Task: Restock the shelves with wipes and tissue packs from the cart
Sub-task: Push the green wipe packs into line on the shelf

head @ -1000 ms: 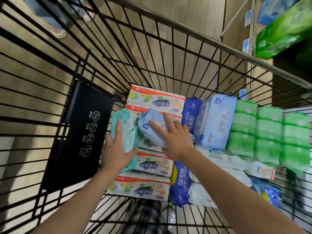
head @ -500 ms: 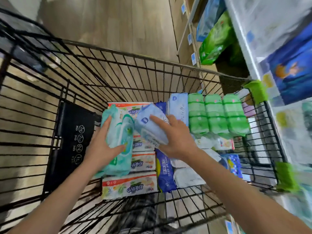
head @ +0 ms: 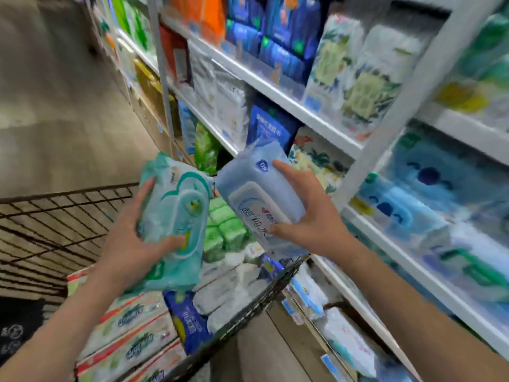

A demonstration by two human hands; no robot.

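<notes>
Your black wire cart (head: pixel 68 213) sits on the left with more packs (head: pixel 129 326) in it, your left hand (head: pixel 126 244) curls its fingers round a green pack of wipes (head: pixel 181 208) above it, your right hand (head: pixel 314 219) grips a blue pack of wipes (head: pixel 253 197) just beside that, and the full shelves (head: pixel 275 91) stand on the right.

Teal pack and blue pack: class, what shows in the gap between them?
Head view: only green packs, lower down in the cart, show through.

Full shelves (head: pixel 289 102) rt, cart rim (head: pixel 264 295) close beside; open air above cart, aisle (head: pixel 68 128) lt.
</notes>
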